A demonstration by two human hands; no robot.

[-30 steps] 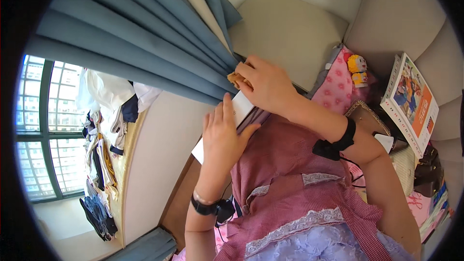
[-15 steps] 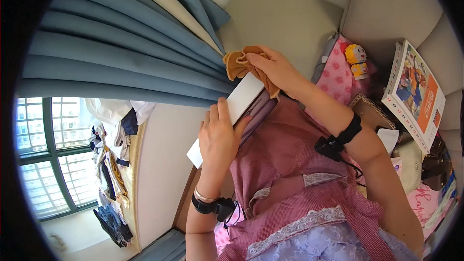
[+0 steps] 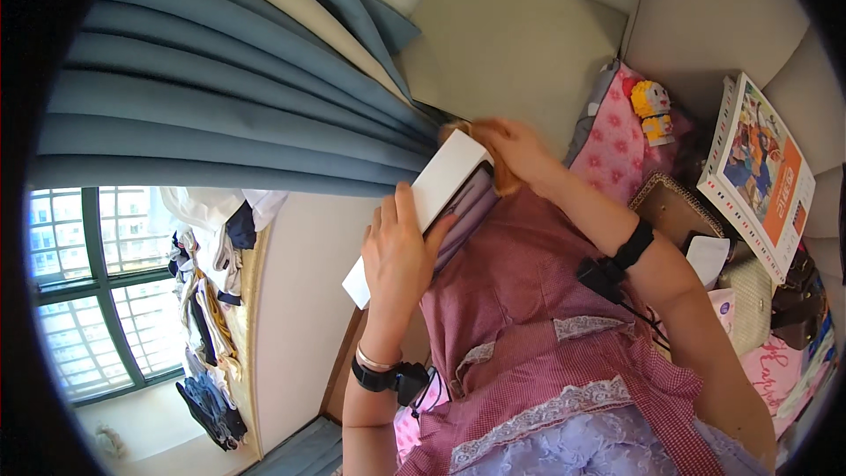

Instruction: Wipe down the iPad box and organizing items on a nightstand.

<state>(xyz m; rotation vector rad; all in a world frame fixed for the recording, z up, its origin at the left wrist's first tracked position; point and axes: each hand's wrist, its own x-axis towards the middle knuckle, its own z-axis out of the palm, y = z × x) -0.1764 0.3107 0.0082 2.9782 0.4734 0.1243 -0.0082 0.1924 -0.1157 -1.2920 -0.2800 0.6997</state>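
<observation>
A white box (image 3: 451, 172) slants before the red apron (image 3: 511, 269), long axis running near left to far right; the left hand (image 3: 397, 245) clasps its near part, the right hand (image 3: 522, 155), blurred, pinches brown cloth (image 3: 505, 178) at its far end.

Single head view: head-worn fisheye looking steeply down over the wearer's red garment (image 3: 502, 273) at the left hand (image 3: 397, 247) and right hand (image 3: 522, 157), both close, near mid-frame. Wide coverage: window (image 3: 106, 283) farther off at left, beige padded panel (image 3: 723, 9) upper right. Straight edges bow toward the dark rim.
</observation>
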